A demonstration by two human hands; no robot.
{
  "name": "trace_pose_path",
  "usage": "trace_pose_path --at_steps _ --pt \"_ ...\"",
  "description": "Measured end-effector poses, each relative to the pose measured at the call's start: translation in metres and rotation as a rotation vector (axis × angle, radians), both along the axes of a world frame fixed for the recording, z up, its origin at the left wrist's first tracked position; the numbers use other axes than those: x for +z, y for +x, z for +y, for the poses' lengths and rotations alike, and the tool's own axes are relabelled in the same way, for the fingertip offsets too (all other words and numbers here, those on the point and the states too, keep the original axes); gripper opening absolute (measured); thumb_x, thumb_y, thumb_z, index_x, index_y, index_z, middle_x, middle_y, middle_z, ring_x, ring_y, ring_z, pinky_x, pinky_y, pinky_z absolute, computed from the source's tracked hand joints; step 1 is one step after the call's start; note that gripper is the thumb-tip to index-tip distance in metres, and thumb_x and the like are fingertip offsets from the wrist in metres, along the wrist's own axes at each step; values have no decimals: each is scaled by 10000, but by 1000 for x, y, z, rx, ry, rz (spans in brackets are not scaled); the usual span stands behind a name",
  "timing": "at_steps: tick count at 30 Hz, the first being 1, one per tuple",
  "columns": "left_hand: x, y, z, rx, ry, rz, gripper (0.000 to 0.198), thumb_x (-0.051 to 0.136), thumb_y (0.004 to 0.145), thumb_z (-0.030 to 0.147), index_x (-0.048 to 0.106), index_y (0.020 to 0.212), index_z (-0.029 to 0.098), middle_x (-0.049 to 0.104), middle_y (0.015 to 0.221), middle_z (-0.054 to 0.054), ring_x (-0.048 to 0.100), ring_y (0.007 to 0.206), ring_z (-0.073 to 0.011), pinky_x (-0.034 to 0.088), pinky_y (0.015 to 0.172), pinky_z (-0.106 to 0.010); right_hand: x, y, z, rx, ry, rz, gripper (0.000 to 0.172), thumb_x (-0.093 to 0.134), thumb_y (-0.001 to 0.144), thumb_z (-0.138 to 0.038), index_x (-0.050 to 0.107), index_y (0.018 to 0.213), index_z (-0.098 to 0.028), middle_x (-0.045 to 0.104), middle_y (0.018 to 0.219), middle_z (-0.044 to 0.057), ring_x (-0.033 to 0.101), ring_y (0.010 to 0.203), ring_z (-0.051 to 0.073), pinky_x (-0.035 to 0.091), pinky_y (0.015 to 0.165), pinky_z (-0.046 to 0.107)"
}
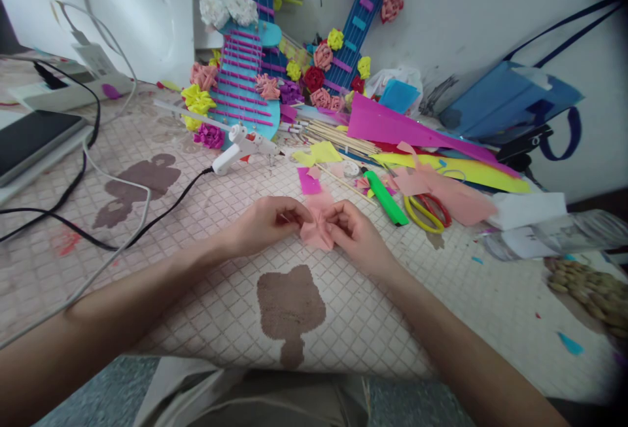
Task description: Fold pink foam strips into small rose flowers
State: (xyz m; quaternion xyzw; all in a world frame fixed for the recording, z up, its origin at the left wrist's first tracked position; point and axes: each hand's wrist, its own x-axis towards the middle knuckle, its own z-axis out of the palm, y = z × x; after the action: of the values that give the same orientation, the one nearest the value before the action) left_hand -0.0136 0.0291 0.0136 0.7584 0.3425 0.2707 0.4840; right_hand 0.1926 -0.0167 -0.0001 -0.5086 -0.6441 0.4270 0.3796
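My left hand [269, 220] and my right hand [354, 229] meet over the middle of the patterned cloth. Both pinch a small piece of pink paper [318, 223], folded or crumpled between the fingertips. The fingers of both hands are curled closed around it. Just beyond the hands lie a magenta paper scrap [309, 182], a green cutter [387, 199] and yellow-and-red scissors [426, 211]. A white glue gun [245, 146] lies further back to the left, its black cord trailing left.
Blue craft pieces [245, 87] decorated with paper flowers lean against the wall. Sheets of coloured paper [402, 129], wooden sticks [333, 136] and a blue bag [510, 103] crowd the back right. A power strip [63, 90], cables and a dark device [34, 136] sit left.
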Motion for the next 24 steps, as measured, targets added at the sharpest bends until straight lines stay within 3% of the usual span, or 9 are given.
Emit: trace_pose_path --at_steps 5,10,15,19,24 --pt "-8 3 -8 32 274 68 164 552 748 58 651 849 141 643 817 -24 598 693 -105 484 630 -204 -2 5 3 -19 28 -35 117 531 839 -206 511 954 -206 610 871 16 598 797 142 472 647 270" --pt "-11 5 -13 46 376 64 177 546 745 6 637 817 140 607 779 -9 564 673 -95 457 616 -201 0 4 3 -29 77 -115 96 539 850 -221 534 944 -202 625 873 19 603 794 143 480 686 284" --pt "-13 2 -16 61 486 104 163 558 783 38 670 798 155 553 822 -30 543 752 -129 451 662 -247 5 6 -6 -122 286 -294 54 528 847 -167 553 877 -205 596 827 7 547 692 124 441 599 259" --pt "-16 -1 -18 87 618 174 133 588 809 96 690 806 181 508 841 -41 501 807 -164 430 700 -298 7 11 -21 13 416 -373 58 544 855 -155 557 864 -210 586 825 5 546 715 122 448 611 246" --pt "-17 -2 -21 92 768 305 87 607 833 143 672 829 200 592 856 -35 507 881 -205 375 781 -375 3 6 -32 150 467 -546 112 576 855 -188 577 966 -205 623 968 47 585 935 180 488 759 298"
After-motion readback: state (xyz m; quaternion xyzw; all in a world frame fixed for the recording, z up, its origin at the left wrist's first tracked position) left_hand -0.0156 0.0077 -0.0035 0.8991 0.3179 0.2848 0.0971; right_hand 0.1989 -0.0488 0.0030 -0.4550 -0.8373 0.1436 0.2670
